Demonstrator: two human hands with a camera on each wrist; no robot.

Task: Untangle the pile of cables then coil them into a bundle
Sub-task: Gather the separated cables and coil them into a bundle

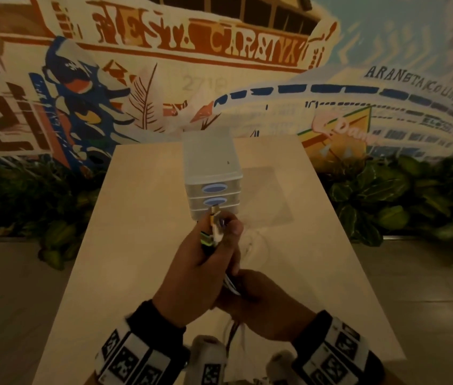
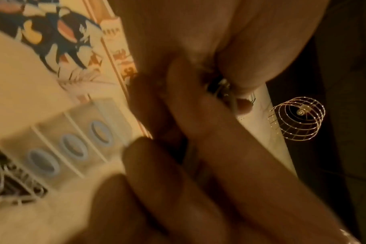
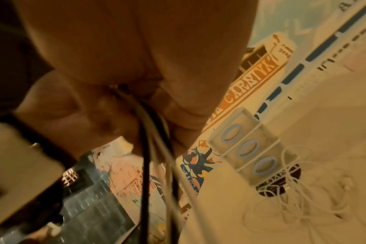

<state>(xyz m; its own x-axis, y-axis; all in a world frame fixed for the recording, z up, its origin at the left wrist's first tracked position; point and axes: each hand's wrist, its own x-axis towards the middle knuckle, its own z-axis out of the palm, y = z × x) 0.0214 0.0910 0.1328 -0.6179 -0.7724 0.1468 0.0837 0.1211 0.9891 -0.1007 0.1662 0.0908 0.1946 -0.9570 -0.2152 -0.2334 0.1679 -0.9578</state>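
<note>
So, going from the left: the left hand is up over the middle of the table, fingers and thumb curled round a bunch of cables. The plug ends stick out past its fingertips and point away from the person, toward the drawer box. One metal plug tip reaches right up in front of the lowest drawer, though I can't tell if it actually touches. The bunch's long axis runs near to far, tilted a little to the right at the near end.

The left wrist view is blurry, but you can see the fingers wrapped over a grey cord with a bit of metal plug showing by the thumb.

Just right of and nearer than the left hand is the right hand, closed round the same bunch lower down. The two hands touch. In the right wrist view a black cord and a few pale ones come out of the fist and hang down off the near edge of the table.

Further right on the table, just in front of the drawer box, lies a loose heap of white cables, looped and tangled over a dark round disc with lettering I can't read. Behind the table there's a painted mural with leafy plants below it.
</note>
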